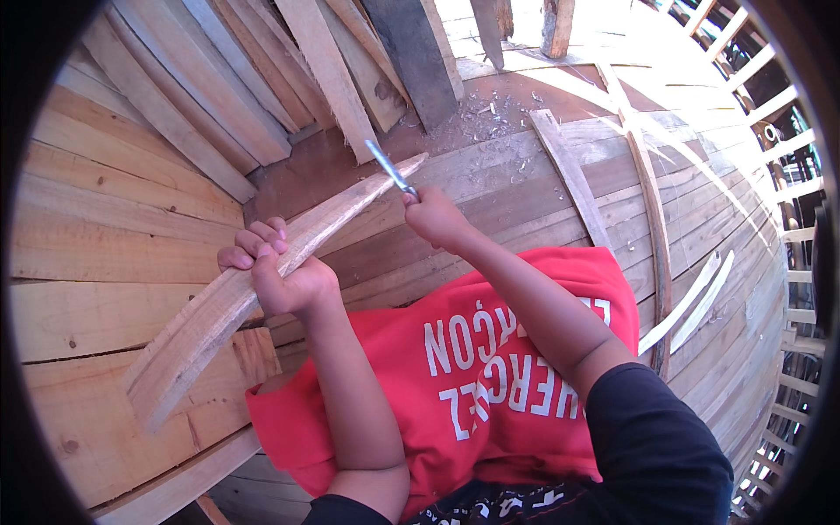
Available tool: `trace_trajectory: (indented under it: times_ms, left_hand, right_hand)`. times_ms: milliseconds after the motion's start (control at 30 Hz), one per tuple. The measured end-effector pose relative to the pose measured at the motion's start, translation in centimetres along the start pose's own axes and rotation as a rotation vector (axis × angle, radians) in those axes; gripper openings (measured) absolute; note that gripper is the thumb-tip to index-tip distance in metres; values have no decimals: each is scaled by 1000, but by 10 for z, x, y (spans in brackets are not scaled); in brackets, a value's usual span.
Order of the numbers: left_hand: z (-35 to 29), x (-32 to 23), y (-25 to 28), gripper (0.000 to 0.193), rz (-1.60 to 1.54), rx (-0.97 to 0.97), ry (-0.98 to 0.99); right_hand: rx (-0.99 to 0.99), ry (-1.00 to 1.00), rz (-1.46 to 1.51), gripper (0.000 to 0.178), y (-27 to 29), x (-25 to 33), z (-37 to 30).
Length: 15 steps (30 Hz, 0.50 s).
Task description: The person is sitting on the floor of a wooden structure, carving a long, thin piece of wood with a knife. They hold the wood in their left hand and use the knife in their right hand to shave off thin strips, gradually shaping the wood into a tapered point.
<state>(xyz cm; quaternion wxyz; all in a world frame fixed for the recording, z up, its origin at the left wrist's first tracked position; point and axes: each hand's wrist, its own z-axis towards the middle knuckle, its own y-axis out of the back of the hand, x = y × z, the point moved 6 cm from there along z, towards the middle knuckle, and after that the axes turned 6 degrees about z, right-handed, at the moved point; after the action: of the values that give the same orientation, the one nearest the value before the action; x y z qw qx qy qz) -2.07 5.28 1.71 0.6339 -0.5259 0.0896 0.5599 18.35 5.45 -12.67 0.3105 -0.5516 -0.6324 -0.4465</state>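
Observation:
My left hand [284,271] is wrapped around the middle of a long, curved strip of pale wood [197,337]. The strip slants from a broad end at the lower left to a narrow tip at the upper right. In my right hand [437,219] is a knife, its handle mostly hidden by my closed fingers. The shiny knife blade [388,164] points up and left, over the strip near its narrow end; whether it touches the wood I cannot tell. A red cloth with white lettering [385,350] lies across my lap beneath both forearms.
Wooden boards [114,254] and several leaning planks [201,79] stand at the left and top left. Wood shavings [494,114] litter the plank floor [490,175]. A narrow batten [647,192] and pale curved offcuts [700,302] lie at right, before a slatted wall [792,192].

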Motion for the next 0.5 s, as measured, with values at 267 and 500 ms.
trace_trajectory:
  times_ms: [267, 500]
  left_hand:
    - [-4, -2, -14, 24, 20, 37, -23]
    - [-4, -6, -10, 23, 21, 44, -29]
  right_hand:
    - [-47, -177, 181, 37, 8, -29, 15]
    - [81, 5, 144, 38, -6, 9, -10]
